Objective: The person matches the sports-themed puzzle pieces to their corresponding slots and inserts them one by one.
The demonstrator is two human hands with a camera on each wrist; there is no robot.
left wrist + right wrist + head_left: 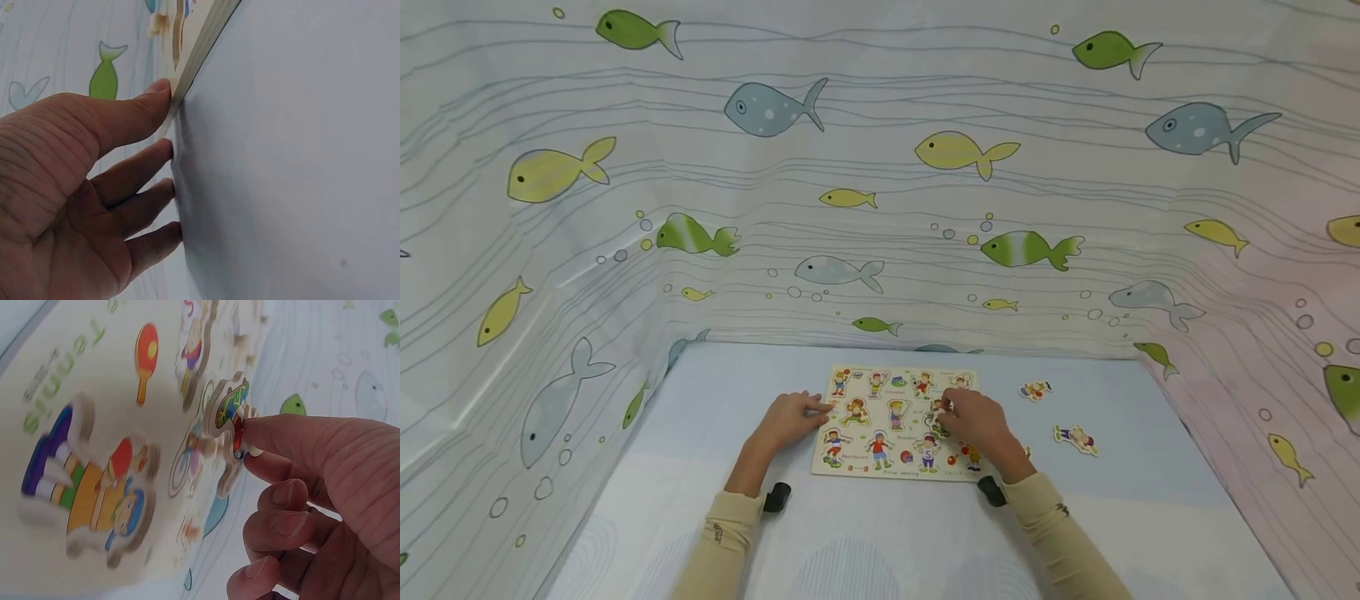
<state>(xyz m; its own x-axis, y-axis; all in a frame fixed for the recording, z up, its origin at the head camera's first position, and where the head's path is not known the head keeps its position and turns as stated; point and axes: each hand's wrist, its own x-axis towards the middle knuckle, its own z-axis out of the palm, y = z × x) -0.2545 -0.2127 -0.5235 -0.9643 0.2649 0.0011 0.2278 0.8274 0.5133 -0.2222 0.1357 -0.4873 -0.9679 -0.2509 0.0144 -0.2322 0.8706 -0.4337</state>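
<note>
Was apparently seating 1 figure piece [231, 409], pinched by the right hand [981, 421] at the right side of 1 puzzle board [877, 410]; touched the left edge with the left hand [792, 419], loosely extended; probably needed to align, then press; counted 2 loose pieces [1077, 439] on the table [1120, 475], perhaps 1 more partly hidden

Left grip [69, 187]: thumb [134, 119] on board [199, 53] edge, fingertips [165, 150] against table [300, 125]; green fish [104, 81] on wall [62, 37] behind.
</note>
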